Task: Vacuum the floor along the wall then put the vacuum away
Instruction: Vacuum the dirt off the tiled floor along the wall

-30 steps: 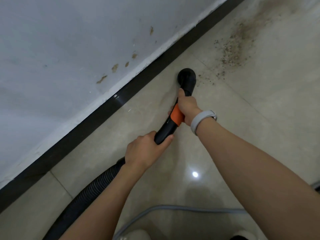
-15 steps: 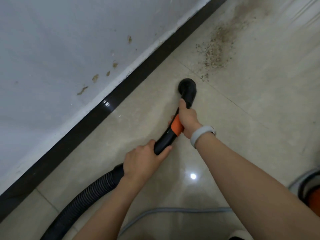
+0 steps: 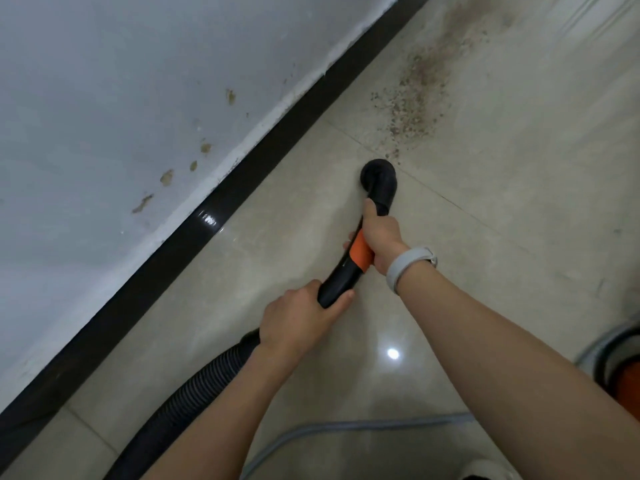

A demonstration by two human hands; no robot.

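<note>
Vacuuming is under way: left hand and right hand both grip the black nozzle tube, whose mouth next needs pushing ahead into the grit patch beyond the right hand.

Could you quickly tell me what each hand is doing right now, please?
Left hand: grips the black plastic vacuum wand.
Right hand: grips the same wand at its orange band.

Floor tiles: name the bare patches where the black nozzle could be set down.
Bare tile lies between the black baseboard and the black vacuum wand, and right of the right hand. Ahead, brown grit covers the floor; behind lie the ribbed black hose, grey cord and orange vacuum body.
</note>
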